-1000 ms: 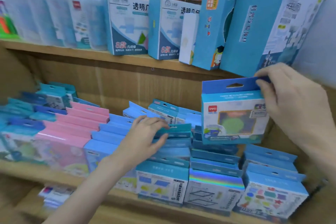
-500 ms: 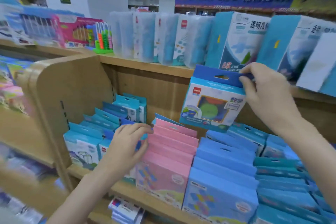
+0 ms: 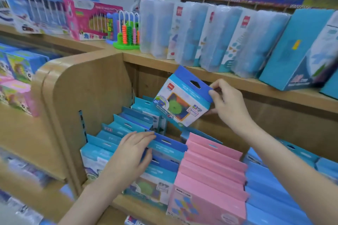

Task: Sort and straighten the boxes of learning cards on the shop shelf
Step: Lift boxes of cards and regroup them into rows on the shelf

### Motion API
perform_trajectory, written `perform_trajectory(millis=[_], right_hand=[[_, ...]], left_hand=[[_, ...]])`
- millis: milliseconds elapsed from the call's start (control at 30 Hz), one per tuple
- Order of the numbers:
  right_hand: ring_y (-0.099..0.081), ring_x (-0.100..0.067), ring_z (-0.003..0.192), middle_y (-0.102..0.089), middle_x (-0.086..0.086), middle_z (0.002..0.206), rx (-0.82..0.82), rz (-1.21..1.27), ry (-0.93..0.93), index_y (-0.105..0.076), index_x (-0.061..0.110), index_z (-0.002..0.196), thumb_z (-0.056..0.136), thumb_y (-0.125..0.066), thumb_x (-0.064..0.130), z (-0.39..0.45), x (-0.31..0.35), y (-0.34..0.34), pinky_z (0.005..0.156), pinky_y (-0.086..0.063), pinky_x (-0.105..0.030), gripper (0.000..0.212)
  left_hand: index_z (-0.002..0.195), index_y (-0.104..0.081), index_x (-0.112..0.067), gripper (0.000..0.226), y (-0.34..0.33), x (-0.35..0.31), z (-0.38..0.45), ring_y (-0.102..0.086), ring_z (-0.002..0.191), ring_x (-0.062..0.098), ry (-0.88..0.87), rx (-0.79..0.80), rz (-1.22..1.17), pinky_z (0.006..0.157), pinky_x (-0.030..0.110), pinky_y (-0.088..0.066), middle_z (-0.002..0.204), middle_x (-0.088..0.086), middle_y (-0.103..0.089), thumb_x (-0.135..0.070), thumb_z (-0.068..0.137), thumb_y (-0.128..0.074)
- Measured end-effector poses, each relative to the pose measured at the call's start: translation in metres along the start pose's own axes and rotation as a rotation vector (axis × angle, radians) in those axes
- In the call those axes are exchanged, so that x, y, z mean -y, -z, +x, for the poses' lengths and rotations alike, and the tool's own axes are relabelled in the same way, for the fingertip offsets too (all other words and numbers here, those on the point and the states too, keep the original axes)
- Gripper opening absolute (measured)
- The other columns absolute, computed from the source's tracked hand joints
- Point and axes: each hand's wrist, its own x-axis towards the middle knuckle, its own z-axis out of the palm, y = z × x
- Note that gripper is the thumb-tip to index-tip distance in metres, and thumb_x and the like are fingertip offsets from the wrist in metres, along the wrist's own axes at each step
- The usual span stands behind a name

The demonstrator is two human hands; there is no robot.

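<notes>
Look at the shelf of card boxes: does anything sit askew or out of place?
Yes. One blue card box is off the shelf, tilted in the air, pinched by its hanger tab in the right hand, above the rows standing in line.

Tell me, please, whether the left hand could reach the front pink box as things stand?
Probably yes: the left hand only rests on a blue box right beside the pink box, with nothing between them.
</notes>
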Motion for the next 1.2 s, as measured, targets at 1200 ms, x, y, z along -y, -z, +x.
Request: perform_trajectory(millis=[1200], right_hand=[[-0.059,-0.02,0.076,-0.065,-0.008,0.088,0.61,-0.349,-0.118,-0.056,0.014,0.079,0.088,-0.048,0.005,0.012,-0.031,-0.068,0.07,-0.053,-0.036,0.015]], left_hand=[[0.079,-0.068,-0.02,0.035,-0.005,-0.001,-0.003,-0.066,0.069,0.007,0.02,0.023,0.154,0.096,0.035,-0.026,0.074,-0.011,-0.068,-0.026,0.085,-0.034]])
